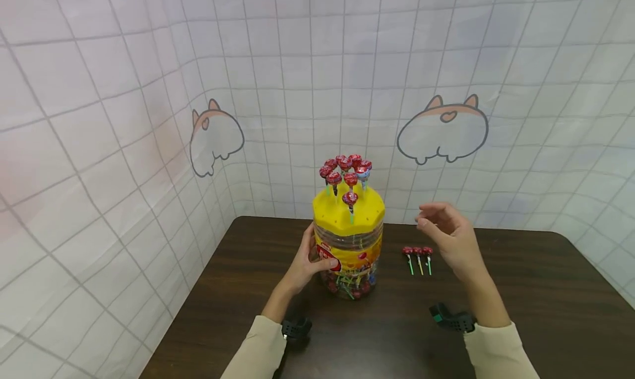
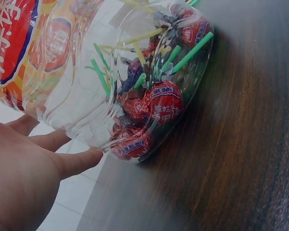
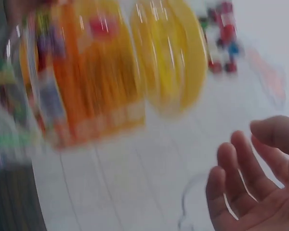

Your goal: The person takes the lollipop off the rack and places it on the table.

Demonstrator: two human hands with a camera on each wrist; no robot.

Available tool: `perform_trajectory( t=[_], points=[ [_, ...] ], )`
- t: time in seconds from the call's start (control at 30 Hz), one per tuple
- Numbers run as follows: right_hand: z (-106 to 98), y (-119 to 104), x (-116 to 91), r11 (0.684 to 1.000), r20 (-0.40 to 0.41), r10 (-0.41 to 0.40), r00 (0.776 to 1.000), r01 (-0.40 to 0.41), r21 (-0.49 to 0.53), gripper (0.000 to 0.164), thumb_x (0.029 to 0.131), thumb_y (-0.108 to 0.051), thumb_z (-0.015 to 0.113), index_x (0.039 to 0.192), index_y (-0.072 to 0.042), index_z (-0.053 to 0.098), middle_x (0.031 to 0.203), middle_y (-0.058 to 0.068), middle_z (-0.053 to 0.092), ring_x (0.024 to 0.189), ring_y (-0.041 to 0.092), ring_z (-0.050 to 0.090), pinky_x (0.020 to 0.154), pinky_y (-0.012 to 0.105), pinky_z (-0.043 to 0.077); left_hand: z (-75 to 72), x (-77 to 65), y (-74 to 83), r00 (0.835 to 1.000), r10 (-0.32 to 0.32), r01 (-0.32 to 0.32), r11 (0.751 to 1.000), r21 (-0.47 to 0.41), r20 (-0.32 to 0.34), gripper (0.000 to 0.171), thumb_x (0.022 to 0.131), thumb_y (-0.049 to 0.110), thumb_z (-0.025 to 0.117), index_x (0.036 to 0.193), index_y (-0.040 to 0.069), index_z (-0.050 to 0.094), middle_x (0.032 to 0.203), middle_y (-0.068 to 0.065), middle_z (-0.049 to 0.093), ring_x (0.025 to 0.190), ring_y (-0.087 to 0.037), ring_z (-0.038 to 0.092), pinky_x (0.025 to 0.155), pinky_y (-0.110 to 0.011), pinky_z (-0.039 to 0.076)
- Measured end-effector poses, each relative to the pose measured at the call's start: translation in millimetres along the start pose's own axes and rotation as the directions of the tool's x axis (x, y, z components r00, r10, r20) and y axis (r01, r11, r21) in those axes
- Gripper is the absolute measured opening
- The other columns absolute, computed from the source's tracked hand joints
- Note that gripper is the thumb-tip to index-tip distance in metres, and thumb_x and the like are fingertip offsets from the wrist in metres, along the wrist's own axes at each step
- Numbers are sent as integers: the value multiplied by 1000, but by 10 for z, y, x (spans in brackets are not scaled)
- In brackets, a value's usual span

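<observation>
A clear plastic lollipop jar (image 1: 349, 258) with a yellow lid (image 1: 367, 208) stands upright on the table. Several red-wrapped lollipops (image 1: 350, 198) and one with a light blue wrapper (image 1: 363, 173) stick up from the lid. My left hand (image 1: 303, 263) holds the jar's left side, thumb across its front label. In the left wrist view, loose lollipops (image 2: 164, 102) lie in the jar's bottom. To the right of the jar, my right hand (image 1: 448, 238) hovers with loosely bent fingers and nothing in them. Three lollipops (image 1: 418, 251) lie in a row on the table beside it.
The dark wooden table (image 1: 397, 335) meets a white grid-patterned cloth (image 1: 327, 92) at the back and left. Each wrist wears a black strap, the left strap (image 1: 296, 328) close to the tabletop. The right wrist view is blurred.
</observation>
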State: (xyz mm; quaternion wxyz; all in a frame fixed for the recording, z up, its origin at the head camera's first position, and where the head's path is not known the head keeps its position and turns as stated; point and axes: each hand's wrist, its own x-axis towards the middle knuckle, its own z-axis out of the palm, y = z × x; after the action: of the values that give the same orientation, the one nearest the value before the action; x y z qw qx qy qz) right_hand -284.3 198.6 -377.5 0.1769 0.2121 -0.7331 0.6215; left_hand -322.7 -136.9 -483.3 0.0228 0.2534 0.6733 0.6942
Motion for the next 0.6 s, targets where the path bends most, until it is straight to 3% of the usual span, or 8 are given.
perform_trajectory(
  t=[0.1, 0.27, 0.43, 0.6],
  points=[
    [278, -112, -33, 998, -18, -38, 999, 39, 40, 25, 98, -7, 67, 123, -3, 64, 105, -6, 69, 96, 10, 67, 85, 17, 56, -12, -21, 26, 1000, -12, 12, 1000, 6, 0, 96, 90, 29, 78, 161, 40, 13, 151, -12, 41, 134, -28, 51, 111, -53, 48],
    [647, -217, -58, 989, -22, -121, 992, 123, 77, 27, 96, -1, 68, 122, 5, 62, 109, 8, 68, 97, 15, 66, 86, 19, 56, 17, -11, 27, 1000, -22, 22, 1000, 6, -19, 95, 90, 28, 78, 160, 41, 15, 151, -11, 41, 135, -30, 49, 112, -56, 46],
    [846, -339, 43, 980, -20, -198, 980, 198, 26, 30, 94, 4, 68, 123, 3, 61, 110, 16, 66, 98, 13, 64, 88, 19, 54, 7, -3, 34, 1000, -24, 25, 999, 27, -19, 96, 91, 29, 78, 160, 43, 13, 153, -10, 39, 139, -31, 45, 112, -57, 45],
    [946, -482, 174, 965, 52, -248, 967, 251, -73, 37, 93, 0, 70, 128, -4, 61, 109, 13, 68, 96, 13, 63, 85, 20, 53, -2, -19, 30, 1000, -26, 27, 999, 31, -12, 95, 91, 30, 77, 160, 43, 13, 153, -9, 40, 138, -30, 46, 112, -57, 45]
  ],
)
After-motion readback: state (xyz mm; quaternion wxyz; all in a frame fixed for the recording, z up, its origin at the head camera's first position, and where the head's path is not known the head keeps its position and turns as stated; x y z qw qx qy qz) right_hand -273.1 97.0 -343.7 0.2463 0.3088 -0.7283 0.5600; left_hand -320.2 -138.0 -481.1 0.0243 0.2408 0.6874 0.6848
